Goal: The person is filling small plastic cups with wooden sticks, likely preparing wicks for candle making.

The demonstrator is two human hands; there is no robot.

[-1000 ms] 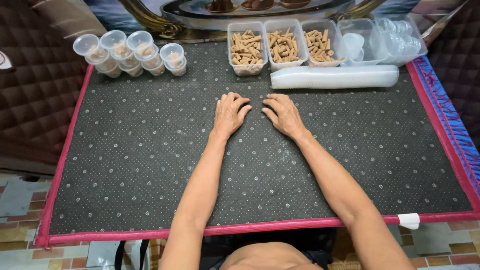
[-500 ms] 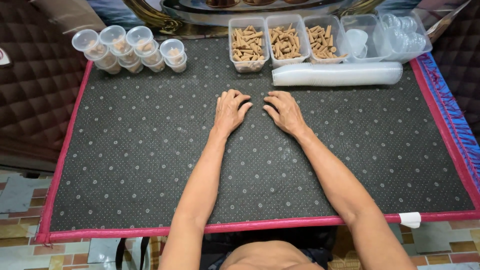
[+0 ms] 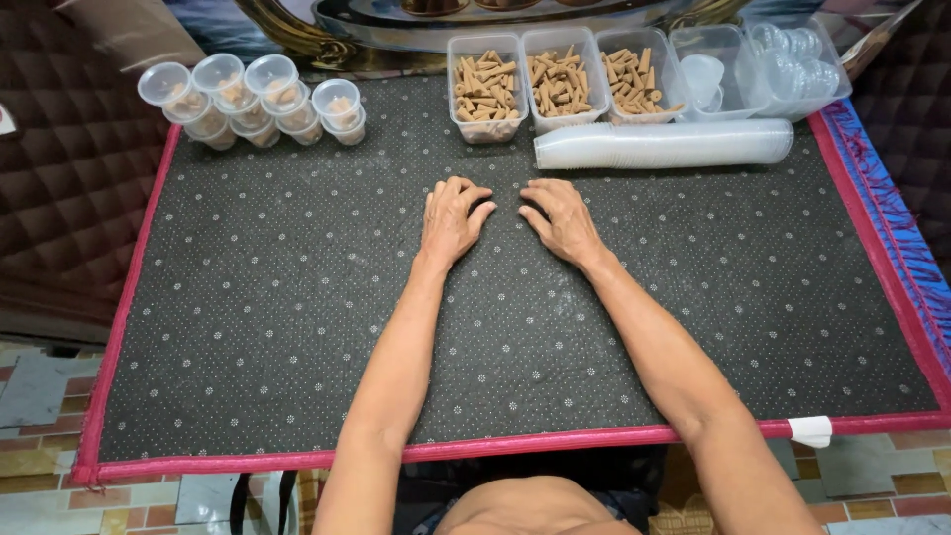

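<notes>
Left hand [image 3: 451, 218] and right hand [image 3: 562, 220] flat on the dotted mat [image 3: 248, 327] of the counter, fingers spread, empty — nearest the sleeve of stacked clear cups [image 3: 662, 145]. Behind it, three open tubs of brown incense cones [image 3: 565, 79] and a tub of loose lids [image 3: 797, 64]. Far left, a cluster of lidded cups [image 3: 258, 99] already filled — plenty evidently left to pack.

Your left hand [image 3: 451, 218] and right hand [image 3: 563, 220] are bare: no gloves, rings, watch or bracelets. Your forearms, running up from the lower centre of the frame, carry no sleeves. Your torso at the bottom edge looks uncovered too.
</notes>
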